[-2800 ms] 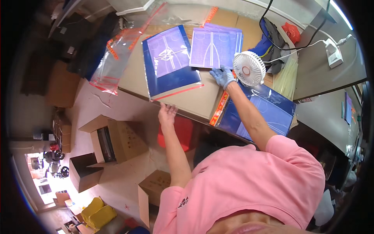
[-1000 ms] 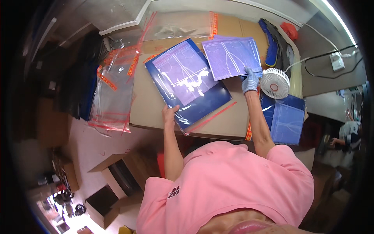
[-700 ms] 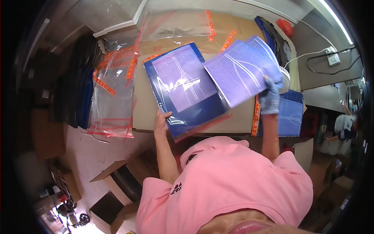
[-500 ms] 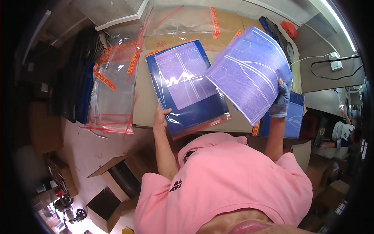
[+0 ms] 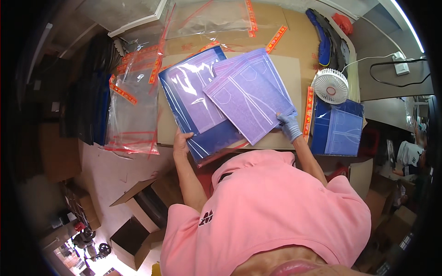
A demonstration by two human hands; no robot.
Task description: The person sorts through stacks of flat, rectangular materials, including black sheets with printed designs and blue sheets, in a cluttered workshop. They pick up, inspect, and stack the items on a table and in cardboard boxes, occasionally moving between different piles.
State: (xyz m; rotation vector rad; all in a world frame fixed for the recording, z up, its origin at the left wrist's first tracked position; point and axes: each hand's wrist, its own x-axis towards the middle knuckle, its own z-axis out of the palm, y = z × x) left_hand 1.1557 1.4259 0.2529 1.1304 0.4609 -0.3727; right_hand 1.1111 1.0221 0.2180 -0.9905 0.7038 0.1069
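My right hand point(image 5: 290, 126), in a pale blue glove, grips the near right corner of a purple printed sheet point(image 5: 251, 101) showing a trouser drawing. The sheet lies tilted over a dark blue packed garment in a clear bag point(image 5: 198, 103) on the cardboard-covered table point(image 5: 299, 69). My bare left hand point(image 5: 182, 140) holds the near left edge of that blue pack. A second purple sheet lies under the one I hold.
Clear bags with red strips point(image 5: 133, 110) hang off the table's left side, more lie at the back point(image 5: 207, 18). A small white fan point(image 5: 330, 86) stands to the right, above a stack of blue packs point(image 5: 338, 129). Cardboard boxes point(image 5: 138, 207) sit on the floor.
My right hand lifted the purple sheet from beside the fan, swung it up, and has now laid it down over the blue pack. My left hand stayed on the pack's edge.
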